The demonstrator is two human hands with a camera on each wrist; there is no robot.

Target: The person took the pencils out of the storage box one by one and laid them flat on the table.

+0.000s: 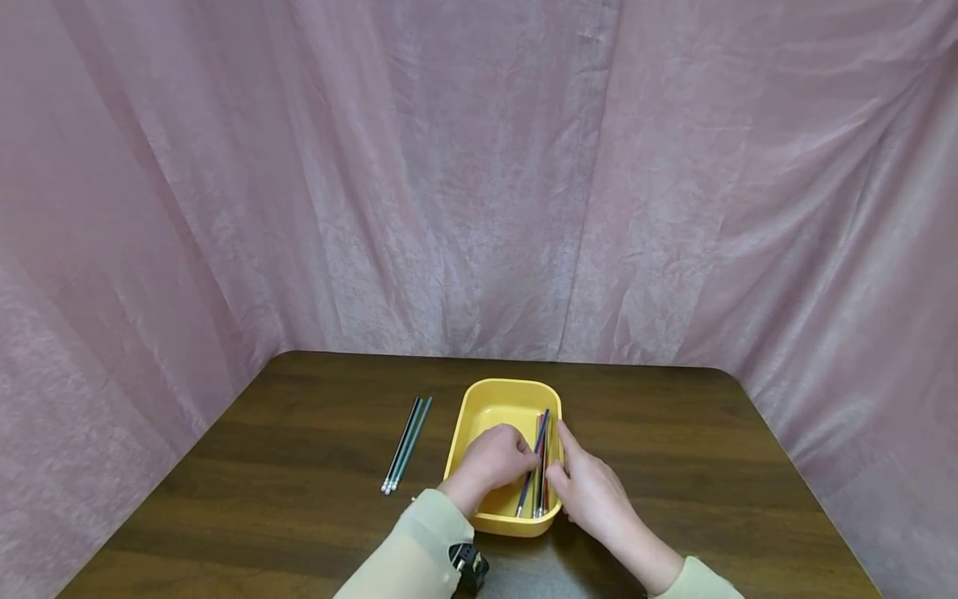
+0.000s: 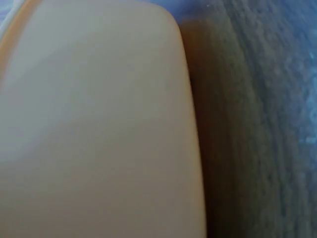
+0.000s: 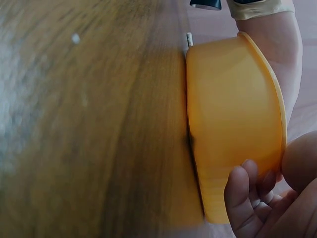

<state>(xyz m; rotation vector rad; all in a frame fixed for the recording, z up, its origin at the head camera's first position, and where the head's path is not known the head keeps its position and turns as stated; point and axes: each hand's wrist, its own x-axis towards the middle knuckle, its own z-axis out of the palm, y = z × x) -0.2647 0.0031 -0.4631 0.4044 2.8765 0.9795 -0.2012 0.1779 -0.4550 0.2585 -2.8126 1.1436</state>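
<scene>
A yellow tray (image 1: 494, 524) stands on the table, with several pencils (image 1: 545, 478) lying lengthwise along its right side. My left hand (image 1: 494, 462) reaches in over the tray's left side, and its thumb and fingertips pinch a dark blue pencil (image 1: 526, 491), which lies slanted across the others. On the right, my right hand (image 1: 595, 491) grips the tray's wall, thumb over the rim and fingers curled against the outside. In the right wrist view, those fingers (image 3: 240, 191) press on the orange-looking outer wall (image 3: 233, 99). The left wrist view is filled mostly by the tray's blurred side (image 2: 109, 109).
Left of the tray, several dark and teal pencils (image 1: 407, 445) lie side by side on the brown wooden table (image 1: 299, 466), white ends toward me. A pink curtain (image 1: 479, 183) hangs behind the table and along its sides.
</scene>
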